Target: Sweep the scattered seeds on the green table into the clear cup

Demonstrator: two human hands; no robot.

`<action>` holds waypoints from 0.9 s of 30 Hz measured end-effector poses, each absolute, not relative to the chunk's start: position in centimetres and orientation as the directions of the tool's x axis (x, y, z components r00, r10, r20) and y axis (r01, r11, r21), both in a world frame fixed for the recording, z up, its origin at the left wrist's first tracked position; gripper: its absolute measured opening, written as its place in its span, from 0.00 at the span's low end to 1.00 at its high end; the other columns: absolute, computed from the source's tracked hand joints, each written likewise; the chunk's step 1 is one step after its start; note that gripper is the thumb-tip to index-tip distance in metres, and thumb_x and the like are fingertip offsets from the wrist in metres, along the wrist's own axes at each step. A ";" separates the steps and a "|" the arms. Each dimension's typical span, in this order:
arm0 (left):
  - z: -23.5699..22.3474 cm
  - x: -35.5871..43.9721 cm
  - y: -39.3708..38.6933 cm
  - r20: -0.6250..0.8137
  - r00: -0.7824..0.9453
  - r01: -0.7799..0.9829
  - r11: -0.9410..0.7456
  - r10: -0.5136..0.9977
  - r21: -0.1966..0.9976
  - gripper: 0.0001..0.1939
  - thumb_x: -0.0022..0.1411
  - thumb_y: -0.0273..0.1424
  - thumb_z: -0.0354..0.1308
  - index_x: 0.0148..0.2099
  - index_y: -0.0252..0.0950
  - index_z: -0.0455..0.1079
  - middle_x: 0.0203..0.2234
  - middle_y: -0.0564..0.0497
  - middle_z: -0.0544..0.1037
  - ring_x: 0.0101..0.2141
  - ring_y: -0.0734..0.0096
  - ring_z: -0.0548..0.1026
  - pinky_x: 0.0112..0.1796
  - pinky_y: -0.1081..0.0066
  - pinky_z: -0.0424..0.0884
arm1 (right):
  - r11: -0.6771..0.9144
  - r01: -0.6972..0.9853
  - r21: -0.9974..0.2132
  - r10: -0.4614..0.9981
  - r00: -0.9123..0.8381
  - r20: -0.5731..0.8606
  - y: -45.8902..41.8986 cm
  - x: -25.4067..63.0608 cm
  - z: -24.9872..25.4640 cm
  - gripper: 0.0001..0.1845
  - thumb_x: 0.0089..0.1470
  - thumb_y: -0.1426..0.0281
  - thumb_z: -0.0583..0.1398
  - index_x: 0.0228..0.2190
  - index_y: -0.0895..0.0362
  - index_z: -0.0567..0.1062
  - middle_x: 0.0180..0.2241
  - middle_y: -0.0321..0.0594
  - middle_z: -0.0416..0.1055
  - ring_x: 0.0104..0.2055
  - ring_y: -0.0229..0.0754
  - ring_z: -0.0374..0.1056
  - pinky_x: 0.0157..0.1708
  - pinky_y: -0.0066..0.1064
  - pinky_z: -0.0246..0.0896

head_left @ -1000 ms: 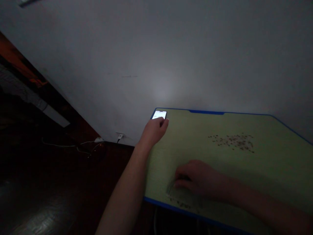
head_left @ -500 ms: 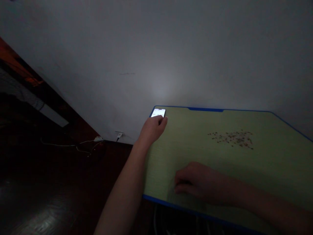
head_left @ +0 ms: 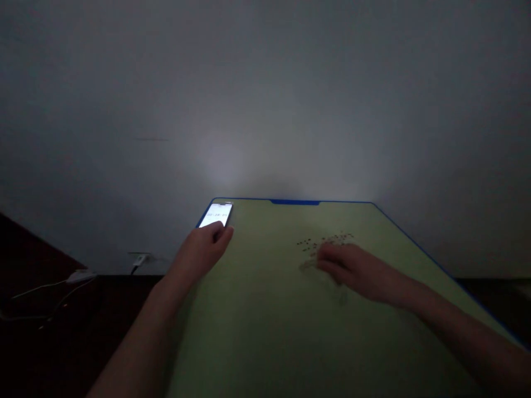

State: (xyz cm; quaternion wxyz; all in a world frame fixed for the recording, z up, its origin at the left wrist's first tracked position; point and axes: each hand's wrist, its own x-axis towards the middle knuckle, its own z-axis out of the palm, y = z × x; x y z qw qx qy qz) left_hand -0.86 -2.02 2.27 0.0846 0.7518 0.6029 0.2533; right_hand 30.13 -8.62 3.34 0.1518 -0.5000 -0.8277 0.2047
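Note:
My left hand (head_left: 204,247) is closed over the lower end of a phone (head_left: 215,214) with a lit white screen. Large digits show on it, blurred. The curled fingers hide what they grip, if anything. My right hand (head_left: 348,268) is held in a pinch above the tabletop, at the near side of a scatter of small dark bits (head_left: 306,242). Part of the scatter is behind the hand. Under its fingers is a faint see-through shape (head_left: 342,297), too blurred to name.
The pale green table (head_left: 257,320) has a blue edge and stands against a grey wall (head_left: 290,110). To the left, a plug (head_left: 141,260) sits at the wall, and a white power strip (head_left: 82,275) with cables lies near the dark floor.
My view has swung right, so the table and phone appear farther left. My right hand has moved forward from the table's near edge to the scattered bits. My left hand stays by the phone.

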 end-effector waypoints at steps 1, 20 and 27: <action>2.4 -0.7 -2.1 0.266 0.150 0.862 -0.258 0.952 0.437 0.19 0.59 0.44 0.44 0.22 0.38 0.58 0.15 0.56 0.62 0.20 0.73 0.60 0.24 0.71 0.51 | 0.374 0.794 -0.480 0.917 -0.393 0.064 -7.7 32.8 3.3 0.16 0.60 0.62 0.50 0.25 0.56 0.68 0.22 0.35 0.67 0.25 0.37 0.62 0.26 0.28 0.53; 1.7 0.4 -2.2 -0.004 0.197 0.891 -0.177 0.980 0.417 0.24 0.59 0.51 0.39 0.24 0.38 0.60 0.20 0.54 0.67 0.25 0.68 0.67 0.27 0.70 0.59 | 0.190 0.871 -0.454 0.981 -0.190 0.046 2.5 40.9 -1.7 0.16 0.55 0.63 0.52 0.20 0.56 0.68 0.20 0.38 0.66 0.24 0.40 0.62 0.26 0.31 0.53; 1.7 0.8 -2.5 -0.052 0.222 0.895 -0.183 0.974 0.407 0.23 0.60 0.50 0.39 0.24 0.38 0.59 0.20 0.54 0.67 0.25 0.68 0.67 0.28 0.70 0.59 | 0.324 0.832 -0.450 0.940 -0.335 0.056 0.3 35.4 -0.6 0.13 0.55 0.66 0.53 0.24 0.58 0.72 0.22 0.38 0.69 0.25 0.38 0.62 0.25 0.28 0.51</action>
